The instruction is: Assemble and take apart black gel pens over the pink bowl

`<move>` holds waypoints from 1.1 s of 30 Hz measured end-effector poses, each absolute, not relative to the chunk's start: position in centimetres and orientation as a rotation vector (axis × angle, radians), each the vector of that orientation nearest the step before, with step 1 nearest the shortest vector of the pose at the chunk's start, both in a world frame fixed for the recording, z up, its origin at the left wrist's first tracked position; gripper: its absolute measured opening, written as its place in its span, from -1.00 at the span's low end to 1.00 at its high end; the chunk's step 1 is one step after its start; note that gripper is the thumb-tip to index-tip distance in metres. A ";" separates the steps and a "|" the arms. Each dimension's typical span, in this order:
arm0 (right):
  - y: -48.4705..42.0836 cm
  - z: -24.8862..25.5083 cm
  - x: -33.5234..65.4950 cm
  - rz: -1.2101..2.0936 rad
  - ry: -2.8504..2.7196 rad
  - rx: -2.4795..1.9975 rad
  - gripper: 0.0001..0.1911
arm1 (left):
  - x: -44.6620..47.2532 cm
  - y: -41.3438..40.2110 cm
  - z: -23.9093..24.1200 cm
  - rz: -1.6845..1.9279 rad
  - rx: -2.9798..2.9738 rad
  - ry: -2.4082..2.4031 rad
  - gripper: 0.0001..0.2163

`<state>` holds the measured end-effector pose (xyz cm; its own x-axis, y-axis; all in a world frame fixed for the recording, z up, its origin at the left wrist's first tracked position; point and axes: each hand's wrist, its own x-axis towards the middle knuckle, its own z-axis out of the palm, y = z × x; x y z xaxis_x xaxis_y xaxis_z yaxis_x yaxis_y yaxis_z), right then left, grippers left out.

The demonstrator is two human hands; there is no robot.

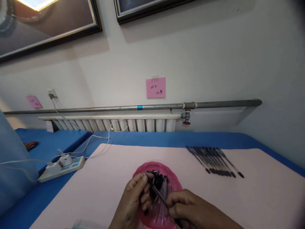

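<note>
My left hand [134,200] and my right hand [184,205] meet low in the view over a round pink tray [175,181] filled with black pen caps and clear pen barrels. The left fingers pinch a small black pen part at its top. The right fingers close round the lower end of a slim pen barrel [158,194] that slants up toward the left hand. A row of several assembled black pens [214,160] lies side by side on the pale pink mat [107,181], to the right and beyond the tray.
A white power strip [63,165] with plugged chargers and cables lies on the blue tablecloth [166,139] at left. A radiator [114,124] and metal pipe [143,107] run along the wall behind. A pink note [155,87] is stuck on the wall. A blue-clad person's edge shows far left.
</note>
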<state>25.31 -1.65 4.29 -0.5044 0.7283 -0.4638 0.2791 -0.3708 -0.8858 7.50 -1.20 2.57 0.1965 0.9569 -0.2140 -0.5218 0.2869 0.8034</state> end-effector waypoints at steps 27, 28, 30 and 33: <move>-2.6 4.8 23.9 2.000 -1.147 -1.142 -0.78 | 7.5 -1.1 2.5 1.271 0.565 0.739 -0.74; -2.6 4.7 24.0 1.973 -1.159 -1.144 -0.82 | 7.5 -1.0 2.5 1.269 0.574 0.732 -0.76; -2.6 4.6 24.0 1.933 -1.165 -1.122 -0.84 | 7.6 -1.0 2.5 1.266 0.586 0.723 -0.78; -2.6 4.4 23.9 1.981 -1.105 -1.068 -0.82 | 7.5 -1.1 2.5 1.261 0.591 0.717 -0.77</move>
<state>23.91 -2.57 4.45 -0.4780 0.8072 -0.3462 -0.1294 -0.4546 -0.8812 7.55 -1.08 2.53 0.1459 0.9771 -0.1551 -0.6335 0.2127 0.7440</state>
